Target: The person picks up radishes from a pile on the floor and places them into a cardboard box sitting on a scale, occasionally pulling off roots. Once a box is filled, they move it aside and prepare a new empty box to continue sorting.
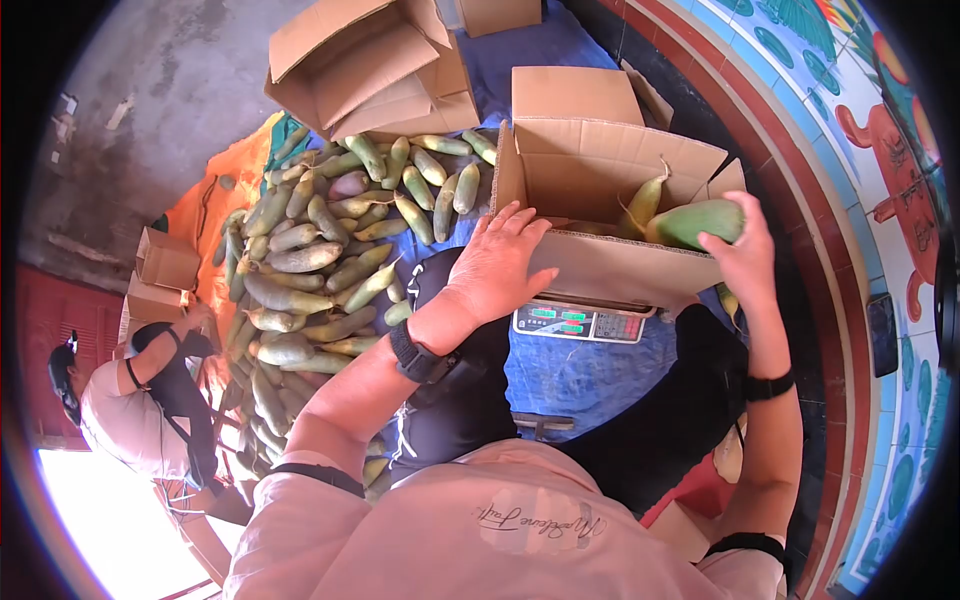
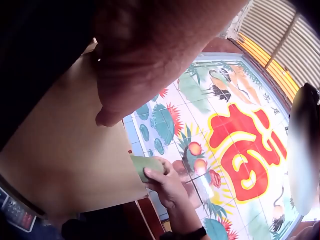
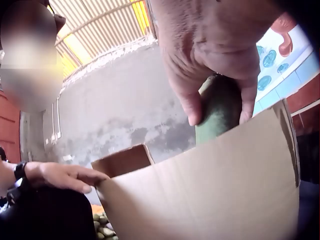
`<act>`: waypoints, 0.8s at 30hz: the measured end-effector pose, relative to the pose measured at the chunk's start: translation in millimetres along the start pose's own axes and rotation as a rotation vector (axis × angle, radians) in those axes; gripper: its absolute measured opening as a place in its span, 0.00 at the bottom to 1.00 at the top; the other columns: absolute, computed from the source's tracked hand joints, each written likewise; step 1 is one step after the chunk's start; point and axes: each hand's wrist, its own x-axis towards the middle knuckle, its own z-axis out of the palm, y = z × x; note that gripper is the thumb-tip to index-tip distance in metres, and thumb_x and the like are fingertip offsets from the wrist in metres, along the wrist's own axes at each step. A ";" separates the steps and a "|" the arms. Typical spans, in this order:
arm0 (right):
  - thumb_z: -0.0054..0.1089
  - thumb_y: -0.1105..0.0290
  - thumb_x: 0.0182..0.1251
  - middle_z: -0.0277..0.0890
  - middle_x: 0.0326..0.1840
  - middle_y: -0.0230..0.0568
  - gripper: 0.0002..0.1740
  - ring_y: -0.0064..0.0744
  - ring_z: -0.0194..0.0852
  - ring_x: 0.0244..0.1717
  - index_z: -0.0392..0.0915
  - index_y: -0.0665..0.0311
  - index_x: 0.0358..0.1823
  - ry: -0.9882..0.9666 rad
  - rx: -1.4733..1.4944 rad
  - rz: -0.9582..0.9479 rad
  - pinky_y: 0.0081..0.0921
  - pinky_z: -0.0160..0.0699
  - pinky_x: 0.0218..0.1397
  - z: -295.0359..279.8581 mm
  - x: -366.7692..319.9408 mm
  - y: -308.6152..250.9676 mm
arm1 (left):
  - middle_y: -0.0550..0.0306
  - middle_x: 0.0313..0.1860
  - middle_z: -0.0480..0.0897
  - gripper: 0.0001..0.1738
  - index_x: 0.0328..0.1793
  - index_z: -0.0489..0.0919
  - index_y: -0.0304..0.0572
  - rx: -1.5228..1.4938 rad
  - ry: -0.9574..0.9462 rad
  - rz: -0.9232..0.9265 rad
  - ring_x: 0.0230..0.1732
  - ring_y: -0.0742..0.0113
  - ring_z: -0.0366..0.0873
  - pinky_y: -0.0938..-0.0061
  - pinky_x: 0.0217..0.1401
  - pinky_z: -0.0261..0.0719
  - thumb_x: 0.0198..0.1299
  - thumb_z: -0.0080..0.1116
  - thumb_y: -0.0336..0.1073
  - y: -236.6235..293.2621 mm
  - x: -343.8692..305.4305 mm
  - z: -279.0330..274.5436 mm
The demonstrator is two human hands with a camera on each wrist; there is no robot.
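An open cardboard box (image 1: 620,262) stands on a scale (image 1: 580,321) with a lit display. My right hand (image 1: 745,250) grips the end of a green radish (image 1: 695,222) at the box's right side; the right wrist view shows thumb and fingers around the radish (image 3: 218,107), whose lower part is behind the box wall (image 3: 210,195). Another radish (image 1: 645,203) with a thin root lies inside the box. My left hand (image 1: 500,262) rests on the box's near left edge, its fingers relaxed.
A large pile of radishes (image 1: 300,258) lies at the left on blue and orange sheets. Behind stand an open box (image 1: 350,70) and another carton (image 1: 575,93). Another person (image 1: 140,420) is at the far left. A tiled wall (image 1: 900,200) runs along the right.
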 end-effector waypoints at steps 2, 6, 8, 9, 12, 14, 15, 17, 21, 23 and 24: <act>0.70 0.76 0.40 0.73 0.48 0.45 0.32 0.42 0.74 0.51 0.69 0.60 0.52 -0.097 -0.069 0.026 0.31 0.72 0.54 16.8 7.2 3.9 | 0.43 0.68 0.64 0.33 0.65 0.67 0.38 -0.020 0.001 0.011 0.73 0.47 0.53 0.56 0.73 0.53 0.55 0.59 0.47 -1.0 0.5 0.2; 0.72 0.74 0.39 0.75 0.46 0.47 0.32 0.49 0.74 0.50 0.69 0.59 0.51 -0.310 -0.128 0.077 0.35 0.73 0.52 41.4 24.2 3.8 | 0.42 0.67 0.65 0.34 0.65 0.67 0.37 -0.044 0.050 0.042 0.71 0.46 0.56 0.58 0.73 0.54 0.55 0.60 0.45 -4.7 -0.2 4.0; 0.72 0.74 0.39 0.76 0.45 0.47 0.32 0.49 0.75 0.50 0.69 0.58 0.51 -0.387 -0.099 0.088 0.35 0.73 0.52 47.4 28.2 3.6 | 0.40 0.67 0.64 0.34 0.65 0.66 0.36 -0.047 0.068 0.052 0.71 0.46 0.56 0.58 0.73 0.54 0.55 0.60 0.44 -4.6 -0.5 6.2; 0.69 0.75 0.42 0.77 0.44 0.47 0.28 0.48 0.76 0.48 0.70 0.60 0.49 -0.417 -0.113 0.126 0.34 0.73 0.51 48.5 30.9 0.5 | 0.40 0.67 0.64 0.34 0.65 0.66 0.36 -0.043 0.072 0.038 0.71 0.46 0.56 0.58 0.73 0.54 0.55 0.60 0.44 -4.8 -0.3 6.5; 0.63 0.76 0.48 0.79 0.41 0.46 0.19 0.44 0.78 0.45 0.72 0.64 0.44 -0.402 -0.166 0.133 0.33 0.74 0.48 57.0 44.6 35.0 | 0.39 0.68 0.63 0.35 0.67 0.65 0.35 -0.031 0.061 0.040 0.72 0.46 0.55 0.58 0.74 0.52 0.56 0.59 0.45 -5.2 -0.7 8.1; 0.57 0.78 0.53 0.80 0.37 0.45 0.10 0.40 0.80 0.42 0.73 0.67 0.38 -0.312 -0.112 0.138 0.30 0.75 0.46 56.1 48.8 43.2 | 0.40 0.68 0.63 0.35 0.67 0.64 0.35 -0.025 0.052 0.040 0.72 0.46 0.54 0.58 0.74 0.51 0.56 0.59 0.46 -5.2 -0.4 8.3; 0.55 0.79 0.54 0.80 0.35 0.45 0.06 0.38 0.80 0.41 0.74 0.69 0.35 -0.279 -0.016 0.162 0.29 0.75 0.45 48.3 47.5 36.6 | 0.40 0.68 0.62 0.35 0.67 0.64 0.35 -0.017 0.040 0.051 0.72 0.46 0.54 0.58 0.75 0.51 0.57 0.59 0.46 -5.0 -0.4 8.5; 0.56 0.78 0.56 0.80 0.36 0.46 0.06 0.37 0.80 0.41 0.74 0.69 0.35 -0.252 -0.079 0.074 0.28 0.75 0.44 35.5 33.3 16.8 | 0.40 0.69 0.62 0.36 0.68 0.63 0.36 0.006 0.040 0.034 0.73 0.47 0.53 0.58 0.75 0.50 0.57 0.58 0.46 -4.7 -0.7 9.6; 0.57 0.76 0.60 0.78 0.36 0.47 0.07 0.39 0.79 0.38 0.74 0.70 0.38 -0.169 -0.096 -0.084 0.29 0.75 0.43 14.5 -3.9 -7.6 | 0.43 0.69 0.62 0.35 0.68 0.63 0.38 0.012 0.005 0.018 0.73 0.49 0.53 0.58 0.75 0.50 0.57 0.57 0.47 -3.0 -1.0 4.9; 0.56 0.75 0.61 0.77 0.36 0.47 0.07 0.39 0.78 0.37 0.74 0.70 0.39 -0.100 -0.092 -0.155 0.29 0.74 0.43 3.6 -24.5 -16.0 | 0.44 0.69 0.62 0.35 0.68 0.63 0.39 -0.002 -0.040 0.014 0.73 0.49 0.53 0.57 0.75 0.51 0.57 0.57 0.47 -3.6 -2.9 3.5; 0.55 0.76 0.62 0.76 0.35 0.47 0.06 0.40 0.77 0.37 0.74 0.70 0.39 -0.070 -0.123 -0.159 0.30 0.74 0.43 -2.6 -35.0 -18.5 | 0.45 0.68 0.62 0.35 0.68 0.63 0.39 0.008 0.002 0.030 0.73 0.50 0.53 0.57 0.75 0.51 0.58 0.57 0.47 -3.7 -3.7 5.0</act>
